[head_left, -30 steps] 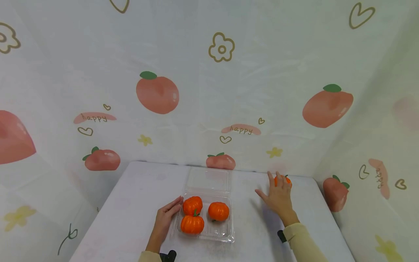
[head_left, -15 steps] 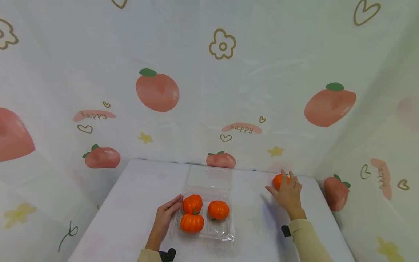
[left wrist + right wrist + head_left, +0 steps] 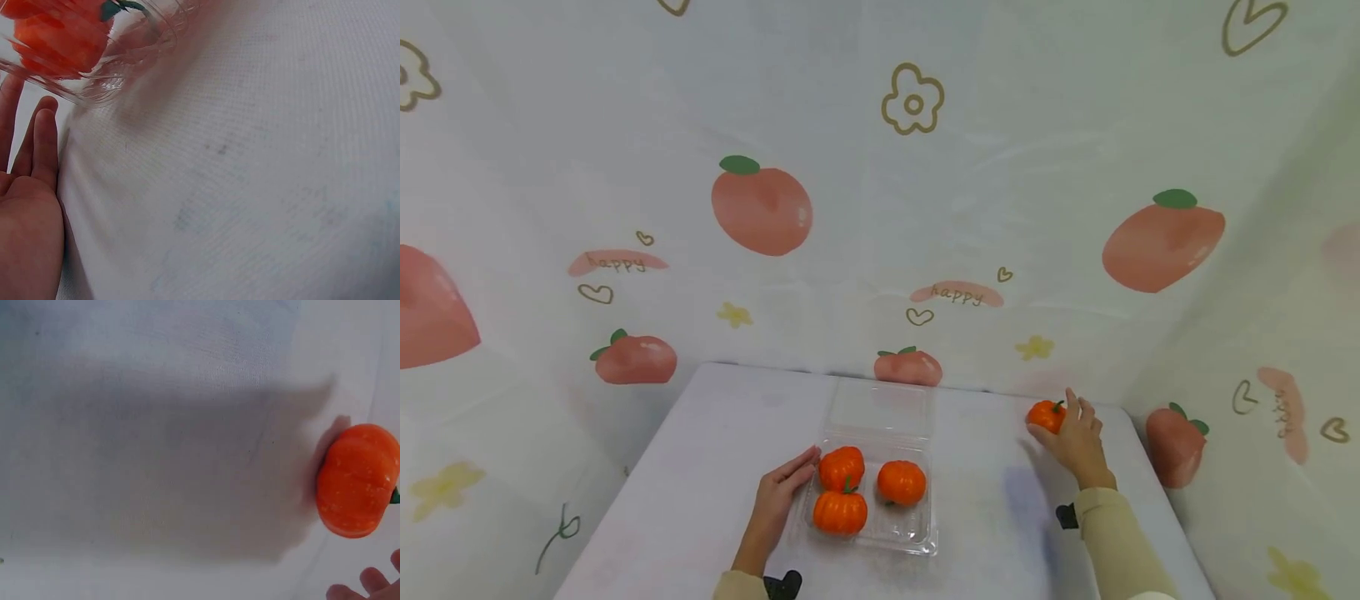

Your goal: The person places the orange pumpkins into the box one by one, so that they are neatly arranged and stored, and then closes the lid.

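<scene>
My left hand (image 3: 775,504) rests along the left side of a clear plastic clamshell box (image 3: 912,533), its fingers straight at the rim. Inside the box sit three small orange pumpkins: one at the back left (image 3: 842,468), one at the front left (image 3: 840,512) and one on the right (image 3: 902,483). At the back right of the table, my right hand (image 3: 1075,446) reaches beside another small pumpkin (image 3: 1045,415) with a green stem, thumb and fingers spread. In the right wrist view, fingertips (image 3: 374,580) show a gap from that pumpkin.
The box's clear lid (image 3: 880,408) lies folded back toward the rear edge of the white-covered table (image 3: 715,450). Behind and beside the table hangs a printed cloth backdrop (image 3: 820,317).
My right hand has moved rightward, from over the back-right pumpkin to its right side, uncovering most of it. The left hand and the box stay where they were.
</scene>
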{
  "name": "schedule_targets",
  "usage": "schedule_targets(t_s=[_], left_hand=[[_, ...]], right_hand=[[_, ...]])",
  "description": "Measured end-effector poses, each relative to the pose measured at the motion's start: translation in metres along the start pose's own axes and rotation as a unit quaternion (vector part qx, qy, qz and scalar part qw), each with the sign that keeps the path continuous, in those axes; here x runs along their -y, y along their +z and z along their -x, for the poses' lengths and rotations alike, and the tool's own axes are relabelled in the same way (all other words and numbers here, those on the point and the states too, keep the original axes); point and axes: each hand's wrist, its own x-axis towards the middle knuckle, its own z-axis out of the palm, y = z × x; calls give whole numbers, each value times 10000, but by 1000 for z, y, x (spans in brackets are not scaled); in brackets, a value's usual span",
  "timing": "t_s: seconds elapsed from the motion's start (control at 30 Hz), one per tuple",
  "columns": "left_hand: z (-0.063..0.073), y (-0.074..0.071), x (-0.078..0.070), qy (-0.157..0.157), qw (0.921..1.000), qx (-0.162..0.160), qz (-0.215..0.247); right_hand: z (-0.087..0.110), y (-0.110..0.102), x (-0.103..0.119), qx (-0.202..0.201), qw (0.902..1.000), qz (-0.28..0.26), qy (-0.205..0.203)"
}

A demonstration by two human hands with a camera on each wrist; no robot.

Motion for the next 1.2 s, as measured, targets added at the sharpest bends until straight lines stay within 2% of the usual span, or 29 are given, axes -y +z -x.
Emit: schedule_targets(t_s=[0.3,0.43,0.6,0.8,1.2], left_hand=[[1,-5,-1,30,10000,42,-53],[2,-4,-1,10,10000,40,-49],[0,-3,-1,30,10000,12,-20],[1,-5,-1,131,9999,-40,-28],[1,-2,-1,62,10000,13,-43]], right_hand=[[-14,7,-3,472,9957,-608,507],[-13,9,-4,575,9938,-688,659],[-11,15,-8,467,9958,-547,575],[-12,18,-7,519,9960,-491,527],[-14,17,-7,623,9938,-392,836]])
